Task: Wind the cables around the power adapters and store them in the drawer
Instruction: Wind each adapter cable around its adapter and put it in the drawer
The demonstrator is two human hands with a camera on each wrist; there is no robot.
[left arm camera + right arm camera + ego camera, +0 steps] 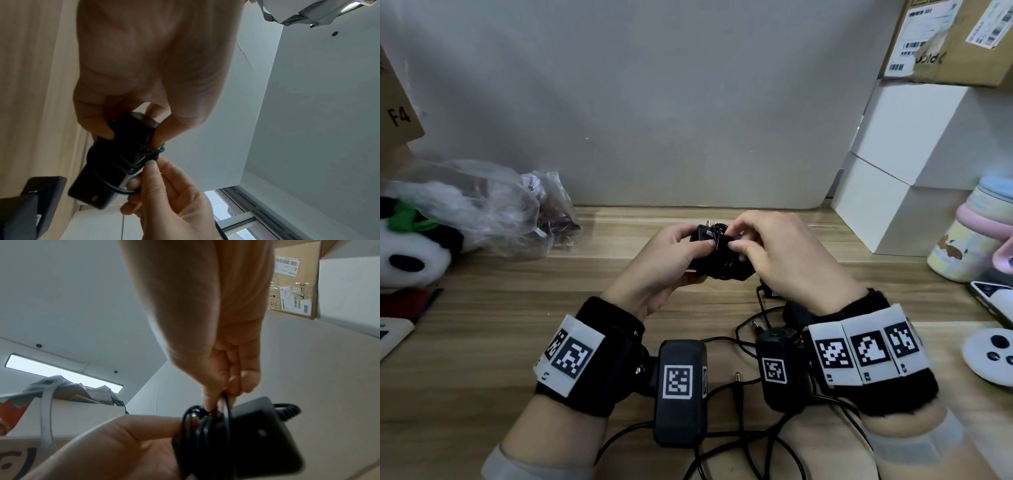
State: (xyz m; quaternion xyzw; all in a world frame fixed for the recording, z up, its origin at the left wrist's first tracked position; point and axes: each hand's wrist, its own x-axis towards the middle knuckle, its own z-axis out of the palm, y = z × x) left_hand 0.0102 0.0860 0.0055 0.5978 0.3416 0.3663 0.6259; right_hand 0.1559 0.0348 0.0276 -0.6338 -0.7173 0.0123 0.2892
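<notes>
Left hand (pixel 666 260) fingers curled round black power adapter (pixel 717 255), right hand (pixel 774 253) fingers pinching its wound cable (pixel 227 412)

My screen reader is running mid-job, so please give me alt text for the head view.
Both hands hold a black power adapter above a wooden table: the left hand grips its body while the right hand pinches the black cable wound round it. Loose cables lie nearer the viewer; a plush panda sits far left.

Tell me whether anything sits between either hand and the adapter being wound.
Nothing does. The left hand grips the power adapter directly and the right hand pinches its cable against it. The drawer is not in view.
</notes>
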